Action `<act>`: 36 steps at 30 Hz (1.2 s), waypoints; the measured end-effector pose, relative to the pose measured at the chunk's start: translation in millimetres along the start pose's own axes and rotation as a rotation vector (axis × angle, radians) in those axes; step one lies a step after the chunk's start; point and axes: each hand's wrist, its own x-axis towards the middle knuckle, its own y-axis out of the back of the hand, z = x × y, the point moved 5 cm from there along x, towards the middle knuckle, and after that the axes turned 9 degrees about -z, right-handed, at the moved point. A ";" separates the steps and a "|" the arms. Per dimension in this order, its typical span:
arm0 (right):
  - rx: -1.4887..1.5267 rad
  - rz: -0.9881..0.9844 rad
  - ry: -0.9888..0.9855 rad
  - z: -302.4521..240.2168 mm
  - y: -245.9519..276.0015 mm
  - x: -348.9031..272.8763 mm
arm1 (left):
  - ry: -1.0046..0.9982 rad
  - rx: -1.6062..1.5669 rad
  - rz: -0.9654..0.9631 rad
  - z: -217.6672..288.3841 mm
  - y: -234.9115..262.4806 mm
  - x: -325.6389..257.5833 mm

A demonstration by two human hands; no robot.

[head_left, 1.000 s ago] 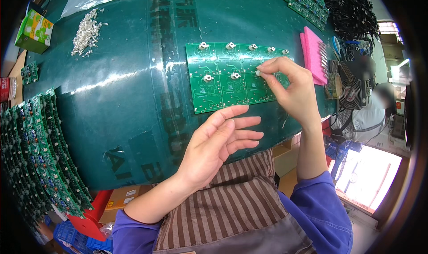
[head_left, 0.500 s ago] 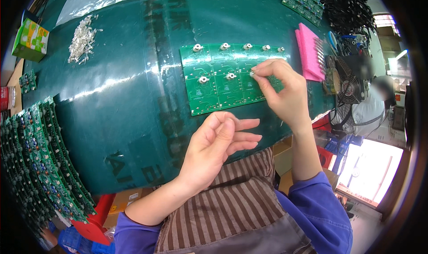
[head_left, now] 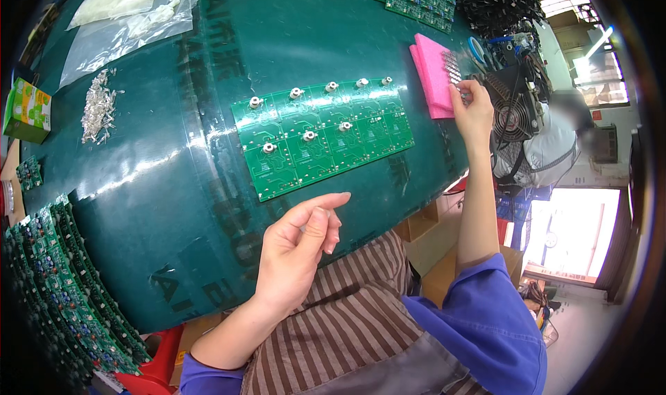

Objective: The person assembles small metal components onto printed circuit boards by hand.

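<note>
A green circuit board panel lies on the green table mat in front of me. Several small white round parts stand along its far row, and three more, among them a white part, stand in the near row. My right hand is at the edge of a pink foam block, thumb and fingertips pinched at a row of small metal-legged components. What sits between those fingertips is hidden. My left hand hovers before the board's near edge, thumb against its curled fingers; anything inside is out of sight.
A pile of small clear parts lies at left, near a green-yellow box and plastic bags. Stacked circuit boards fill the near left. Black cables and a fan stand at right. A person is beyond.
My right hand has left the board and moved right to the pink foam. A white part now stands where its fingers were. The whole view has shifted; my left hand stays near the board.
</note>
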 end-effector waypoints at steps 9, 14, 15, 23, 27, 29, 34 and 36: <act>-0.058 0.074 0.151 -5.4 -2.8 -1.9 | -0.105 -0.020 0.067 0.0 -2.1 -0.5; 0.591 -0.110 0.010 -76.2 13.4 -35.2 | -0.105 -0.055 0.033 -3.6 -1.9 -1.6; 0.904 -0.265 -0.070 -107.0 14.5 -50.0 | -0.108 -0.052 0.049 -4.3 0.3 -1.5; 1.554 -0.666 0.066 -189.1 18.4 -117.4 | -0.168 -0.124 0.057 -2.6 -3.2 -2.1; 1.529 -0.626 0.082 -189.9 18.9 -119.3 | -0.176 -0.114 0.074 -3.9 -2.3 -5.2; 1.320 -0.589 0.207 -190.7 24.1 -116.0 | -0.201 -0.133 0.041 -5.4 0.2 -4.9; 1.226 -0.557 0.319 -189.7 22.7 -108.9 | -0.159 -0.118 0.060 -4.4 -2.7 -5.4; 1.113 -0.568 0.443 -188.3 24.1 -97.5 | -0.131 -0.053 0.057 -4.4 -3.1 -5.9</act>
